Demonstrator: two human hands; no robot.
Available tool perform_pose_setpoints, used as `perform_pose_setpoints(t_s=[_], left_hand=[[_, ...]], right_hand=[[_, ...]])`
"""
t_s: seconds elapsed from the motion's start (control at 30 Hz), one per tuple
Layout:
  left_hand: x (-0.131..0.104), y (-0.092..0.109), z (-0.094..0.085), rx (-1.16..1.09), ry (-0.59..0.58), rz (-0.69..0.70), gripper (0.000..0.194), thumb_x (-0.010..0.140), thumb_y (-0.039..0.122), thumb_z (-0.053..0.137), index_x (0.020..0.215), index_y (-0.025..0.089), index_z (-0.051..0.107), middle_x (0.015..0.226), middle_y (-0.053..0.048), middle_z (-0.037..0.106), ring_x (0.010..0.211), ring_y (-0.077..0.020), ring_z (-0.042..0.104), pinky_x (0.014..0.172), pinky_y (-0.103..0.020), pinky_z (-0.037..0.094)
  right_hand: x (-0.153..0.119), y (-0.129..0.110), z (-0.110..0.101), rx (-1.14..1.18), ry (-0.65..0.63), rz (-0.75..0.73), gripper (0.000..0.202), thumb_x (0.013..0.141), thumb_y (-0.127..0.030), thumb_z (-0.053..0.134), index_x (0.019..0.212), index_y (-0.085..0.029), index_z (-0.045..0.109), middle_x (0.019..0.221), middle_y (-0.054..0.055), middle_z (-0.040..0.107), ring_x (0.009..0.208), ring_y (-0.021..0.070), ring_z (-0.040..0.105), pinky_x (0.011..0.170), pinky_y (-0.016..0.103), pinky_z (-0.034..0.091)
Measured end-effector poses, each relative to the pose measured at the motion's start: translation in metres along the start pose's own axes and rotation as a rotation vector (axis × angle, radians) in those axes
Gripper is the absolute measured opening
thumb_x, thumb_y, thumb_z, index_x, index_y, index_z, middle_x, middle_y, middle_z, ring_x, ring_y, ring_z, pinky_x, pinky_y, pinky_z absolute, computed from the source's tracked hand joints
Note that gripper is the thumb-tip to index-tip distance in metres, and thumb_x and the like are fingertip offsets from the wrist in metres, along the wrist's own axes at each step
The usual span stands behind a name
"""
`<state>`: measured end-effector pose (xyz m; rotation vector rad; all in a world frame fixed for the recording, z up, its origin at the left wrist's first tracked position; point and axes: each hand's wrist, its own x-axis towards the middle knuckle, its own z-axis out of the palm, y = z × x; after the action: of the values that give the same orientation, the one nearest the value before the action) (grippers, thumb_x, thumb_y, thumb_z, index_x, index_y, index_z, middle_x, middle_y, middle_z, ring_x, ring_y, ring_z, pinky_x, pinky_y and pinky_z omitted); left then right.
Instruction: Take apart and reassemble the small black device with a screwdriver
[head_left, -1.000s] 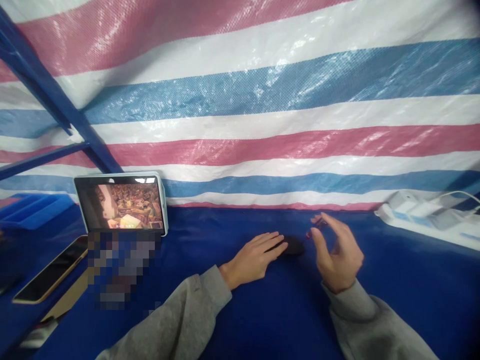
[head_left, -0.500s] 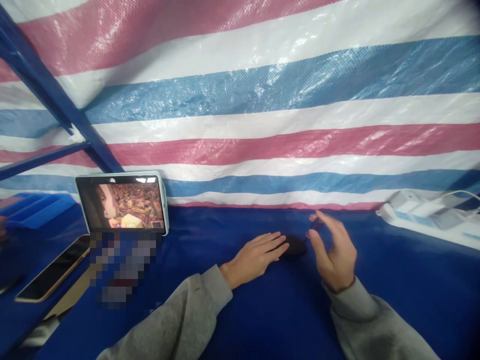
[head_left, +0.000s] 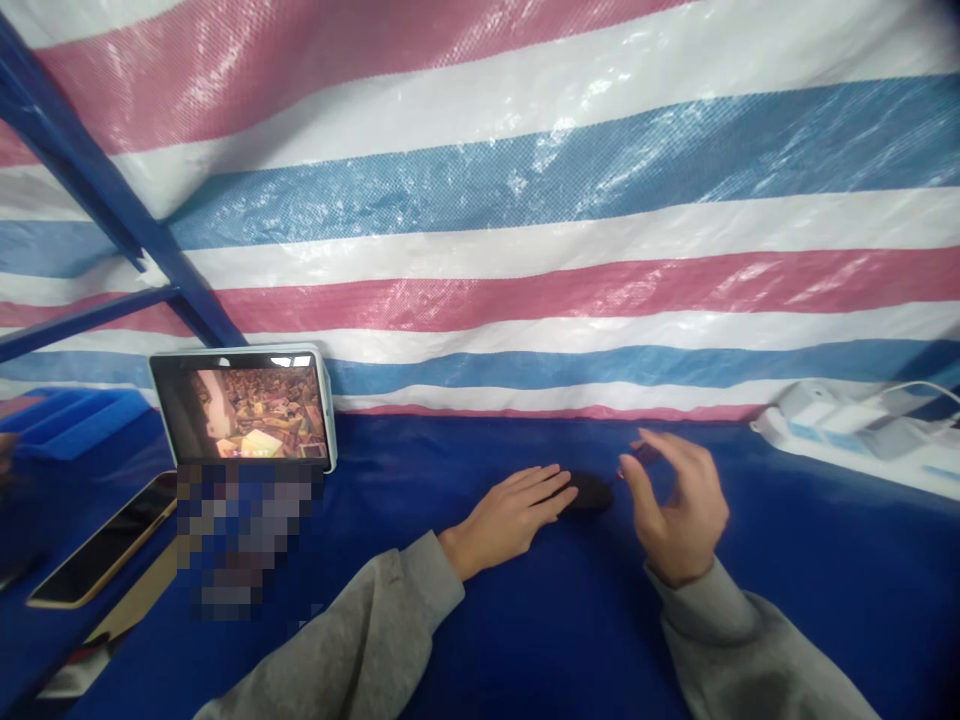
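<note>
My left hand (head_left: 517, 515) lies flat, fingers stretched out, with its fingertips resting on the left edge of a black, flat, oval object (head_left: 592, 492) on the blue table. What kind of object that is I cannot make out. On its right side, apart from it, my right hand (head_left: 679, 505) is raised with the fingers curved and a gap between thumb and forefinger. A tiny dark reddish spot shows by those fingertips, too blurred to name. I see nothing clearly held there.
A tablet (head_left: 244, 405) stands at the back left, playing a video. Left of it are a phone (head_left: 105, 545) and a blue tray (head_left: 82, 420). A white power strip (head_left: 862, 440) with plugged-in chargers sits at the right. Striped plastic sheeting (head_left: 525, 290) hangs behind the table.
My right hand has shifted slightly to the right, away from the black object, its thumb and forefinger still apart. My left hand has stayed in place.
</note>
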<state>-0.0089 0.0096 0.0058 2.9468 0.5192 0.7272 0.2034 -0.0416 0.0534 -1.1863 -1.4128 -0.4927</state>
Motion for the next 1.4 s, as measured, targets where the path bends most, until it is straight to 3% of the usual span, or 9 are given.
perform_pose_setpoints(t_s=[0.2, 0.33, 0.43, 0.6, 0.77, 0.9, 1.03, 1.23, 1.4], left_hand=[[-0.0007, -0.0001, 0.0019, 0.001, 0.005, 0.0, 0.04, 0.105, 0.021, 0.041, 0.145, 0.017, 0.045, 0.153, -0.006, 0.045, 0.146, -0.0189, 0.035, 0.121, -0.038, 0.033], [-0.0007, 0.0001, 0.0009, -0.002, 0.005, 0.0, 0.04, 0.105, 0.02, 0.042, 0.145, 0.017, 0.045, 0.152, -0.007, 0.047, 0.146, -0.0188, 0.035, 0.12, -0.038, 0.035], [-0.0008, -0.0001, 0.0006, -0.008, 0.008, -0.002, 0.041, 0.105, 0.021, 0.041, 0.146, 0.018, 0.044, 0.152, -0.008, 0.047, 0.146, -0.019, 0.035, 0.12, -0.039, 0.035], [-0.0012, -0.0006, 0.0014, -0.015, 0.011, 0.001, 0.042, 0.105, 0.02, 0.04, 0.147, 0.018, 0.042, 0.152, -0.008, 0.046, 0.147, -0.0194, 0.034, 0.12, -0.04, 0.035], [-0.0012, -0.0002, 0.0013, -0.014, -0.007, -0.012, 0.042, 0.104, 0.018, 0.043, 0.146, 0.018, 0.043, 0.153, -0.007, 0.045, 0.147, -0.0181, 0.033, 0.121, -0.038, 0.033], [-0.001, -0.0002, 0.0004, -0.009, -0.001, -0.006, 0.043, 0.103, 0.018, 0.044, 0.146, 0.018, 0.042, 0.152, -0.008, 0.046, 0.147, -0.0178, 0.033, 0.121, -0.038, 0.034], [-0.0005, 0.0001, -0.0009, -0.02, 0.009, -0.006, 0.043, 0.104, 0.018, 0.043, 0.146, 0.019, 0.043, 0.151, -0.009, 0.048, 0.146, -0.0193, 0.035, 0.119, -0.04, 0.036], [0.0003, 0.0009, -0.0013, -0.027, 0.023, -0.001, 0.041, 0.104, 0.018, 0.041, 0.145, 0.018, 0.044, 0.15, -0.009, 0.048, 0.144, -0.0211, 0.038, 0.118, -0.041, 0.038], [0.0004, 0.0012, -0.0018, -0.032, 0.017, -0.011, 0.042, 0.104, 0.018, 0.041, 0.146, 0.019, 0.043, 0.15, -0.009, 0.049, 0.145, -0.0202, 0.037, 0.118, -0.041, 0.038]], right_hand=[[-0.0008, -0.0006, -0.0005, 0.075, -0.073, -0.008, 0.039, 0.092, -0.015, 0.055, 0.13, -0.02, 0.06, 0.11, 0.012, 0.071, 0.104, 0.025, 0.068, 0.089, 0.042, 0.056], [-0.0014, 0.0012, -0.0009, -0.016, 0.009, -0.007, 0.03, 0.087, -0.02, 0.066, 0.117, -0.02, 0.068, 0.103, 0.01, 0.07, 0.095, 0.0231, 0.069, 0.083, 0.038, 0.057], [-0.0021, 0.0011, -0.0014, 0.005, 0.03, -0.026, 0.035, 0.087, -0.016, 0.065, 0.121, -0.02, 0.066, 0.101, 0.01, 0.072, 0.094, 0.0232, 0.069, 0.083, 0.039, 0.057], [-0.0016, -0.001, -0.0026, 0.072, -0.052, -0.028, 0.038, 0.091, -0.016, 0.059, 0.128, -0.019, 0.061, 0.108, 0.011, 0.073, 0.099, 0.0246, 0.069, 0.086, 0.043, 0.057], [-0.0014, -0.0014, -0.0029, 0.03, 0.034, -0.015, 0.04, 0.085, -0.013, 0.067, 0.124, -0.021, 0.066, 0.1, 0.01, 0.072, 0.093, 0.0219, 0.069, 0.082, 0.038, 0.057], [-0.0027, -0.0017, -0.0028, 0.117, -0.07, -0.048, 0.05, 0.09, -0.008, 0.057, 0.138, -0.022, 0.055, 0.109, 0.012, 0.072, 0.1, 0.0236, 0.069, 0.087, 0.042, 0.056], [-0.002, -0.0029, -0.0017, 0.041, -0.03, -0.021, 0.047, 0.087, -0.014, 0.064, 0.133, -0.022, 0.06, 0.104, 0.01, 0.072, 0.097, 0.0236, 0.068, 0.084, 0.039, 0.057], [-0.002, -0.0013, -0.0016, 0.078, -0.08, 0.005, 0.046, 0.093, -0.015, 0.055, 0.138, -0.021, 0.055, 0.111, 0.011, 0.072, 0.103, 0.0245, 0.068, 0.089, 0.042, 0.057], [-0.0029, 0.0003, -0.001, 0.036, 0.013, -0.01, 0.044, 0.086, -0.013, 0.065, 0.129, -0.022, 0.063, 0.101, 0.009, 0.072, 0.093, 0.0222, 0.069, 0.083, 0.038, 0.058]])
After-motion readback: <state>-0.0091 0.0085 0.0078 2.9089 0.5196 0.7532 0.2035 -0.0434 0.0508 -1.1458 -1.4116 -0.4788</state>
